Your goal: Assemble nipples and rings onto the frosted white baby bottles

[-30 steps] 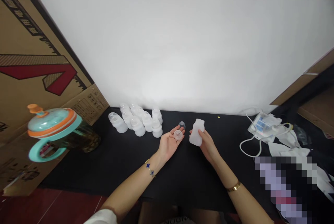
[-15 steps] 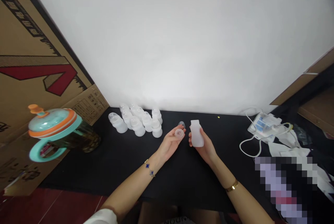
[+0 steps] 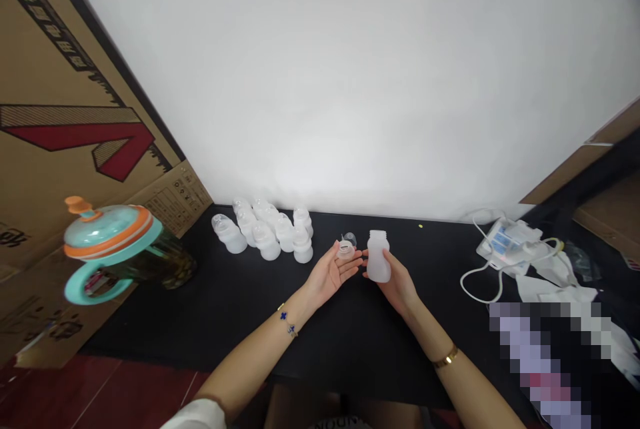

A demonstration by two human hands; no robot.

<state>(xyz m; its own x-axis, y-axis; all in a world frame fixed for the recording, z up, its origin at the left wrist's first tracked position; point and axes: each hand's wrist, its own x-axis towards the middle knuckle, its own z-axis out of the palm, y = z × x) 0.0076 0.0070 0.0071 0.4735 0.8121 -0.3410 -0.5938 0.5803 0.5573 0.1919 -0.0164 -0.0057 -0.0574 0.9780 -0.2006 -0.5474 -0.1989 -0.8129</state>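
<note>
My right hand [image 3: 399, 282] is wrapped round a frosted white baby bottle [image 3: 379, 259], held upright with its threaded neck uncovered. To its left, my left hand [image 3: 330, 274] is turned palm up, fingers extended. A whitish bottle collar [image 3: 345, 250] is held between its thumb and fingers. Just behind the collar shows a clear dome cap [image 3: 351, 238]; whether it touches the collar I cannot tell. Left of my hands stands a cluster of several white baby bottles with clear caps [image 3: 267, 242], one of them leaning at the left end.
A large jug with a turquoise lid [image 3: 113, 232] stands at the left by a printed cardboard box [image 3: 65, 169]. On the right lie a white device with a cable [image 3: 505, 242] and crumpled white paper [image 3: 555, 289]. The black tabletop [image 3: 240, 309] meets a white wall [image 3: 340, 82].
My left hand has opened its fingers flatter, and the collar has tilted in its hold. The bottle stays in my right hand almost unmoved. The view has shifted slightly.
</note>
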